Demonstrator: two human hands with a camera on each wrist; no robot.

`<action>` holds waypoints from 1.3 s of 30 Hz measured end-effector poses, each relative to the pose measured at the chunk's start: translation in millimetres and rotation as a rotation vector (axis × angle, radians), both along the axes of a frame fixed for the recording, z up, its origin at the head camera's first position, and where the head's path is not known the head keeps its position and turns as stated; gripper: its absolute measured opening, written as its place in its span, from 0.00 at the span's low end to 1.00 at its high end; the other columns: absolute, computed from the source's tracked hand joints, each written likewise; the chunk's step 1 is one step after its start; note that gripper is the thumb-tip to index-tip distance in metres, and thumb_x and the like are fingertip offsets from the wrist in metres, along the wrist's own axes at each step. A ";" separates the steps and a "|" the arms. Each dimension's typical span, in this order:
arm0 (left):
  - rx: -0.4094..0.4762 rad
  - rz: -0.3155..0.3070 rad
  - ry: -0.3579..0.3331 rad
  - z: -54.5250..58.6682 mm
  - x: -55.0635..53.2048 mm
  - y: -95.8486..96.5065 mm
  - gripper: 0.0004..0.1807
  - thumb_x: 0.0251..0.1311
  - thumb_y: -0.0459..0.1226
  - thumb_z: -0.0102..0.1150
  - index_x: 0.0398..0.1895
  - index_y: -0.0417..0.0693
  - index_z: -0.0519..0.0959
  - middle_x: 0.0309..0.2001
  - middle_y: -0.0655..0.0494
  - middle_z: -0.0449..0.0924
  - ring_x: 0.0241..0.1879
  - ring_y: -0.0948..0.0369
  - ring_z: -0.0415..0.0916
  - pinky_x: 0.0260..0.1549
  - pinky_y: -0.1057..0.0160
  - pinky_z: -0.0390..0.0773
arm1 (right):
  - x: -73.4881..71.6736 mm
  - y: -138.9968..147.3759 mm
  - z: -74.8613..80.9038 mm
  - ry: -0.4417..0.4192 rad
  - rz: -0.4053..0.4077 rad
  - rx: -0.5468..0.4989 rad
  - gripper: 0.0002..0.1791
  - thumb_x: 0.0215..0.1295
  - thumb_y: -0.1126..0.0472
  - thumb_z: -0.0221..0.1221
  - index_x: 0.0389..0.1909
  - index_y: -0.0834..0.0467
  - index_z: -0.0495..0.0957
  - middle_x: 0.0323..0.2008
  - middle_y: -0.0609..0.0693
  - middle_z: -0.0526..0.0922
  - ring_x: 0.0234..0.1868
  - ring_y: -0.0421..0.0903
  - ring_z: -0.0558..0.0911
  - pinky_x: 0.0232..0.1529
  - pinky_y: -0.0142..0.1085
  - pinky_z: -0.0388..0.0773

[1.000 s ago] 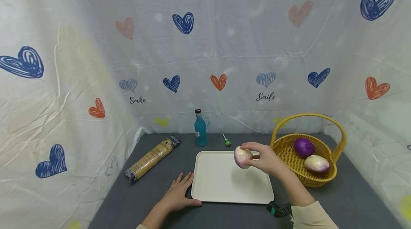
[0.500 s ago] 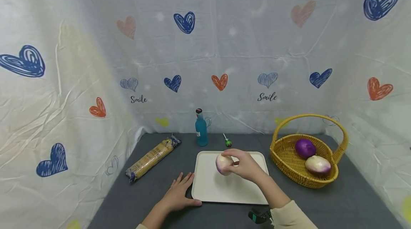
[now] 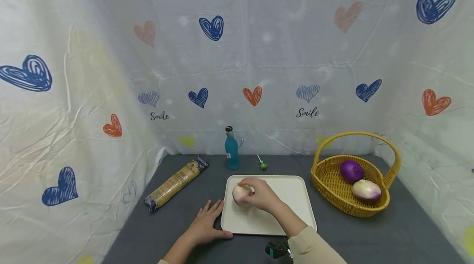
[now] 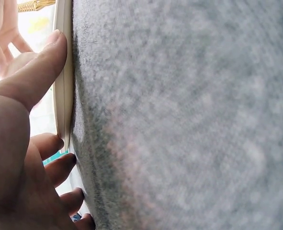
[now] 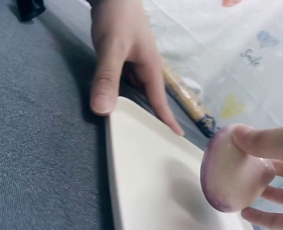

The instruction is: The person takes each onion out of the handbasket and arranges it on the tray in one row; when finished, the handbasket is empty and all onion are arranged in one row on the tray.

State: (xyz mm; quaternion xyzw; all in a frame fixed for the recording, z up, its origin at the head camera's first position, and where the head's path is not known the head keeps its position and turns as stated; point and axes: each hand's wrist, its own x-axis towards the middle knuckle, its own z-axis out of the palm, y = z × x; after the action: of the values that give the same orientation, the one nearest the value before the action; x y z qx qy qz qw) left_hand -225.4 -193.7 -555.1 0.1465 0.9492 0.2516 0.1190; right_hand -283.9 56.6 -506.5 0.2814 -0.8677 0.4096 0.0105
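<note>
My right hand (image 3: 262, 195) pinches a white-and-purple turnip (image 3: 240, 195) between thumb and fingers, over the left part of a cream rectangular tray (image 3: 275, 218). In the right wrist view the turnip (image 5: 230, 172) shows a pale body with a purple side, and its shadow falls on the tray. My left hand (image 3: 205, 228) lies with fingers spread at the tray's near left corner. Its thumb touches the front edge, and its fingertips reach along the left side, as the left wrist view shows against the tray rim (image 4: 63, 96).
A yellow wicker basket (image 3: 331, 196) at the right holds a purple turnip (image 3: 352, 171) and a whiter turnip (image 3: 366, 190). Behind the tray stand a blue bottle (image 3: 232, 151) and a green lollipop (image 3: 263, 165). A long packet of noodles (image 3: 177, 184) lies at the left.
My right hand has carried the turnip leftward across the tray, from its right part to its left, and a little lower. The left hand has stayed at the corner.
</note>
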 end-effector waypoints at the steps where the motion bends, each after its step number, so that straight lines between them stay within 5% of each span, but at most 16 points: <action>1: 0.008 0.003 0.004 0.0 0.4 -0.6 0.64 0.44 0.70 0.69 0.79 0.47 0.57 0.79 0.45 0.56 0.78 0.35 0.42 0.70 0.27 0.47 | -1.1 -3.1 -1.8 0.001 0.000 0.014 0.25 0.56 0.57 0.74 0.56 0.58 0.83 0.58 0.55 0.83 0.61 0.55 0.80 0.56 0.51 0.81; 17: 0.035 -0.006 0.002 0.3 1.0 -0.1 0.63 0.43 0.71 0.68 0.79 0.49 0.58 0.78 0.45 0.57 0.78 0.34 0.43 0.69 0.26 0.48 | -0.8 -14.9 -18.8 0.003 0.010 0.210 0.32 0.59 0.52 0.72 0.66 0.52 0.77 0.67 0.55 0.75 0.68 0.56 0.74 0.66 0.55 0.72; 34: 0.092 0.006 -0.092 -15.7 -2.2 -7.5 0.63 0.44 0.72 0.67 0.79 0.49 0.59 0.78 0.42 0.58 0.77 0.31 0.43 0.67 0.23 0.45 | 23.9 8.0 -1.3 0.041 -0.003 0.106 0.30 0.61 0.48 0.71 0.64 0.50 0.79 0.69 0.55 0.74 0.70 0.60 0.71 0.65 0.62 0.70; 39: 0.099 0.014 -0.105 -11.1 -8.0 -6.7 0.62 0.45 0.70 0.68 0.78 0.47 0.60 0.78 0.42 0.58 0.77 0.31 0.43 0.67 0.23 0.45 | 21.8 19.2 11.2 0.092 -0.010 0.039 0.30 0.60 0.52 0.72 0.63 0.53 0.78 0.67 0.56 0.75 0.67 0.60 0.74 0.59 0.59 0.77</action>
State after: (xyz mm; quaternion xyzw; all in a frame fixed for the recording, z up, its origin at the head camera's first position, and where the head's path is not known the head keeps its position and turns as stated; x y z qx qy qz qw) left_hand -233.4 -200.4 -566.2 0.1323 0.9290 0.3066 0.1595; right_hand -262.1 75.8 -495.3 0.2959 -0.8756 0.3790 0.0471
